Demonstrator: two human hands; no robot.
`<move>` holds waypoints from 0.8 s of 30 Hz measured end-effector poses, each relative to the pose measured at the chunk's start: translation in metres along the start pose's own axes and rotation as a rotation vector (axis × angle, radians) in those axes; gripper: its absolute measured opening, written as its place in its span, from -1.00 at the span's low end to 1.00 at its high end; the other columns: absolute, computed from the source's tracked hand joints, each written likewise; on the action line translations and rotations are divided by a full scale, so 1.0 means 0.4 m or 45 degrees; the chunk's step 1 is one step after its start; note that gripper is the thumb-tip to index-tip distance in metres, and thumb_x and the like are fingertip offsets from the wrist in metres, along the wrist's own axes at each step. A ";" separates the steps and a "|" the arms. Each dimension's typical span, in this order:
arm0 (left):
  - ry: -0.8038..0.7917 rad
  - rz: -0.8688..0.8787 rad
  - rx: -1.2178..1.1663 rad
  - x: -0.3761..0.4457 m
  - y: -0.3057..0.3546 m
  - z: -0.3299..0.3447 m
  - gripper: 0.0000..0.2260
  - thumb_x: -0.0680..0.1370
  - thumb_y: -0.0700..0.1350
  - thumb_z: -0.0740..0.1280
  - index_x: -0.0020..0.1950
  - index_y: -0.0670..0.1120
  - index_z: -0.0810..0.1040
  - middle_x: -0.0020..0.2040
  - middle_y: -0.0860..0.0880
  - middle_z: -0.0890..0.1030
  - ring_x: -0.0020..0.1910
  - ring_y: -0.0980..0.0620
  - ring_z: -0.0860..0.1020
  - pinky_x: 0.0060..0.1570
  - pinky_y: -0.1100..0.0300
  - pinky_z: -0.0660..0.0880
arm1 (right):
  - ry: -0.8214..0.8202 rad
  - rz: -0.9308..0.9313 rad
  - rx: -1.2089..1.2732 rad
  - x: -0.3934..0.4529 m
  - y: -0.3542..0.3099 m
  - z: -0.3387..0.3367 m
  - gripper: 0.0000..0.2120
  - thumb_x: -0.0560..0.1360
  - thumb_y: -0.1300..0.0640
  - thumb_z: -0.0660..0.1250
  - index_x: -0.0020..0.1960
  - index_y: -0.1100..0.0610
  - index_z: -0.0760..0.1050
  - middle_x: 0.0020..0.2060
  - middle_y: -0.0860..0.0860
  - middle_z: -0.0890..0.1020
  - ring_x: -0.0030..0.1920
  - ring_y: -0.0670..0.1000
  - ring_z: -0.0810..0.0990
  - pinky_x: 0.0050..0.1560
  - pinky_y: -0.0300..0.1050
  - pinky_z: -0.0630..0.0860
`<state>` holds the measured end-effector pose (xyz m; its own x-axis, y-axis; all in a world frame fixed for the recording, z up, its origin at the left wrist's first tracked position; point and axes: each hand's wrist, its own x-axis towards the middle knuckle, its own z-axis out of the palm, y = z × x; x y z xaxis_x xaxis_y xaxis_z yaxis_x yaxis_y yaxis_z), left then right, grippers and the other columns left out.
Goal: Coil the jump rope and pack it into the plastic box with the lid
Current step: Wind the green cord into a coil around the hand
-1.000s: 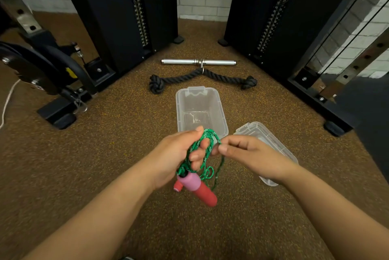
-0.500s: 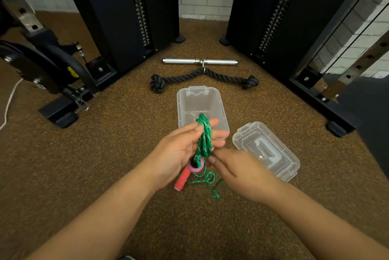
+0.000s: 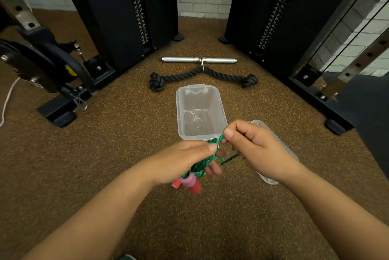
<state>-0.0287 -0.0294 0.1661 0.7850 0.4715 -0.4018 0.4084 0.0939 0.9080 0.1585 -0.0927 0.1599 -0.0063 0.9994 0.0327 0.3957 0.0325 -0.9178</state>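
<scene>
Pinching the green cord [image 3: 219, 140], the right hand [image 3: 252, 150] risks tugging loops from the bundle gripped by the left hand [image 3: 185, 160], tangling short of the box [image 3: 201, 112] at 12 o'clock.

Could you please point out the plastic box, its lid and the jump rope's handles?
plastic box [image 3: 181, 112]: head view, left wall.
lid [image 3: 291, 152]: head view, right rim.
handles [image 3: 192, 184]: head view, pink collar.
</scene>
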 end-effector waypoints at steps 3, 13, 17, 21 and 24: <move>-0.030 0.050 -0.052 0.000 0.008 0.002 -0.75 0.61 -0.03 0.14 0.03 -0.11 0.57 -0.28 -0.05 0.61 -0.22 0.05 0.58 -0.04 0.30 0.48 | 0.082 0.072 0.009 0.006 0.021 0.003 -0.74 0.47 -0.18 0.19 -0.24 -0.05 0.51 -0.48 -0.12 0.37 -0.42 -0.06 0.32 -0.37 -0.11 0.28; 0.095 0.138 -0.588 0.011 0.000 -0.010 -0.74 0.53 0.04 0.21 -0.25 -0.08 0.48 -0.52 0.07 0.32 -0.50 0.12 0.39 -0.37 0.31 0.39 | 0.062 0.176 0.200 0.013 0.036 0.023 -0.74 0.57 -0.04 0.13 -0.19 -0.05 0.53 -0.42 -0.04 0.39 -0.36 -0.07 0.40 -0.28 -0.11 0.37; 0.182 0.204 -1.004 0.012 0.014 -0.023 -0.76 0.54 0.01 0.22 -0.21 -0.10 0.49 -0.49 0.05 0.33 -0.48 0.11 0.37 -0.41 0.32 0.41 | 0.066 0.162 0.098 0.004 0.048 0.029 -0.77 0.58 0.00 0.14 -0.16 -0.03 0.53 -0.42 -0.04 0.40 -0.36 -0.06 0.40 -0.29 -0.03 0.37; 0.264 0.255 -1.142 0.011 0.019 -0.035 -0.66 0.61 -0.03 0.08 0.07 -0.16 0.58 -0.30 -0.03 0.63 -0.36 0.08 0.57 -0.24 0.29 0.56 | -0.028 0.097 -0.268 -0.010 0.053 0.061 -0.80 0.58 -0.01 0.15 -0.15 -0.07 0.49 -0.44 -0.23 0.50 -0.37 -0.19 0.43 -0.27 -0.10 0.39; 0.277 0.256 -1.049 0.009 0.020 -0.031 -0.57 0.62 0.00 -0.02 0.26 -0.19 0.48 0.11 -0.14 0.67 -0.06 0.02 0.65 0.10 0.16 0.51 | -0.150 0.023 -0.467 -0.021 0.043 0.082 -0.74 0.53 -0.18 0.04 -0.11 -0.08 0.42 -0.31 -0.16 0.55 -0.23 -0.09 0.54 -0.14 0.00 0.49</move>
<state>-0.0287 -0.0160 0.1733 0.6653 0.6963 -0.2693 -0.2611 0.5549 0.7899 0.1353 -0.1005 0.1310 -0.0935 0.9945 -0.0479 0.6987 0.0313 -0.7147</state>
